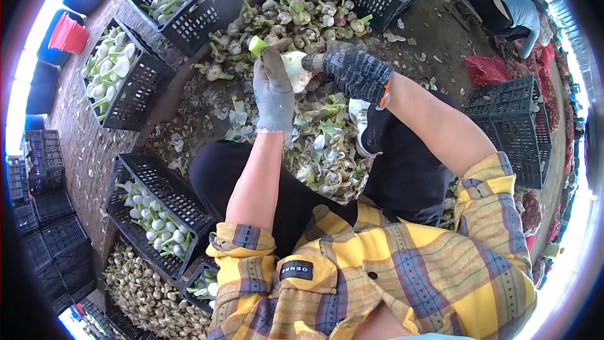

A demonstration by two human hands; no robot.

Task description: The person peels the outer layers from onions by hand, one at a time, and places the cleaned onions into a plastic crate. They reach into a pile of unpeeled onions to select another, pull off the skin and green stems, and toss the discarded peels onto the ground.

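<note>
My left hand (pixel 274 85), in a pale grey glove with a dirty palm, is closed around a white garlic bulb (pixel 294 70). The cut green stem (pixel 257 45) sticks out on the far left side. My right hand (pixel 352 70) wears a dark grey knit glove, and its closed fingers meet the root end of the bulb. Whatever those fingers may hold is hidden. Behind both hands spreads a pile of unpeeled garlic (pixel 296 16) with brownish skins and green stems. Below them, between my legs, lies a heap of peeled-off skins (pixel 330 145).
Black crates of cleaned garlic stand at the far left (pixel 195 31), left (pixel 141 82) and near left (pixel 157 182). Another crate (pixel 393 9) is at the back. More unpeeled garlic (pixel 151 289) lies lower left. Stacked crates (pixel 513 126) and a bending person (pixel 513 12) are to the right.
</note>
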